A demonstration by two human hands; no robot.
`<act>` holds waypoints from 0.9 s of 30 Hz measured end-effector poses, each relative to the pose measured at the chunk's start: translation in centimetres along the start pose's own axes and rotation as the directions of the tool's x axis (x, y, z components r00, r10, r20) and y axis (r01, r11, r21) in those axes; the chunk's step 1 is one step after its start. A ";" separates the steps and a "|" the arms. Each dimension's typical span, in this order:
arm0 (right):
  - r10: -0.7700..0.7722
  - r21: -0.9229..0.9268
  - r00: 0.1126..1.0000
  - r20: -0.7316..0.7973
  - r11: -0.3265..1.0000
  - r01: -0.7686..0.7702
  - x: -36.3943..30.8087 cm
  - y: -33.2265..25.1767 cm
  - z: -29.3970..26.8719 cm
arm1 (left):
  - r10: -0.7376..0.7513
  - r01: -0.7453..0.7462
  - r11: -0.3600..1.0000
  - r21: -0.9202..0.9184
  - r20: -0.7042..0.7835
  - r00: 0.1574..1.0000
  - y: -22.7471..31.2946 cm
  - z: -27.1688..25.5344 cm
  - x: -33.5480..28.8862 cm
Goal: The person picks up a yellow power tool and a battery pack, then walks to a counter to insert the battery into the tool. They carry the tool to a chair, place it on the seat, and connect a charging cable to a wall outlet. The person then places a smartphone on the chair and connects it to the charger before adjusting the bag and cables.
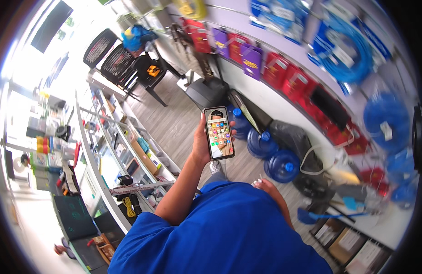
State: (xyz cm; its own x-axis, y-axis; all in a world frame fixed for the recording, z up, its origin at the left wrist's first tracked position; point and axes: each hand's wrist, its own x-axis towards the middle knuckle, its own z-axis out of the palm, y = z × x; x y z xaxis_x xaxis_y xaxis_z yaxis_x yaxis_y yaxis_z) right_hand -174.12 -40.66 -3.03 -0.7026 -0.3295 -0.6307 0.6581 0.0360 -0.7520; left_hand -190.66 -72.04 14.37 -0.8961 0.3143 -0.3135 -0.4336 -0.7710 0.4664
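The left hand (201, 144) grips a black-edged rectangular smartphone (222, 134) upright at the centre of the frame, fingers closed around its two long sides. The lit screen faces up, with rows of small coloured app icons over a picture background. The right hand (263, 184) hangs low, just below and right of the phone in the frame, partly hidden; whether its fingers are wide or narrow I cannot tell. Nearest to it stands a large translucent blue plastic water bottle (281, 165); more such bottles line up toward the phone's right edge, on the grey wood-patterned floor (174, 119). A metal-framed glass display case (98, 165) runs along the left of the frame.
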 end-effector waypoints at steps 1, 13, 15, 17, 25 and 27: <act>0.009 0.028 0.999 0.036 1.000 -0.010 1.2 -0.5 0.4 | 0.012 -0.011 1.000 -0.026 0.038 0.999 0.9 -0.9 0.3; 0.029 0.295 0.986 0.165 0.952 -0.077 16.0 -17.1 19.6 | 0.556 -0.561 0.786 -0.260 -0.099 0.825 25.5 -17.8 -7.7; -0.004 0.290 0.981 0.196 0.955 -0.054 18.8 -19.5 22.9 | 0.593 -0.625 0.741 -0.245 -0.199 0.780 28.9 -19.7 -8.2; -0.023 0.263 0.979 0.202 0.964 -0.032 21.6 -22.1 26.2 | 0.616 -0.672 0.699 -0.242 -0.272 0.739 31.9 -21.4 -8.5; -0.106 0.131 0.970 0.217 0.988 0.079 32.8 -30.1 34.5 | 0.643 -0.738 0.633 -0.235 -0.373 0.669 41.3 -28.1 -5.1; -0.073 0.131 0.965 0.251 0.991 0.040 37.2 -31.6 36.1 | 0.619 -0.738 0.620 -0.265 -0.414 0.668 43.6 -30.7 -3.5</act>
State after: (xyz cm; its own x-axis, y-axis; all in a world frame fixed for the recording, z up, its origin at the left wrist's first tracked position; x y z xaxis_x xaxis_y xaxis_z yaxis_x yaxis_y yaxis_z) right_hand -211.28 -88.08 4.17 -0.6582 -0.5573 -0.5061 0.6590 -0.1015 -0.7452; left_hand -203.49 -123.76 10.42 -0.8275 -0.4961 -0.2630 0.4177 -0.8569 0.3020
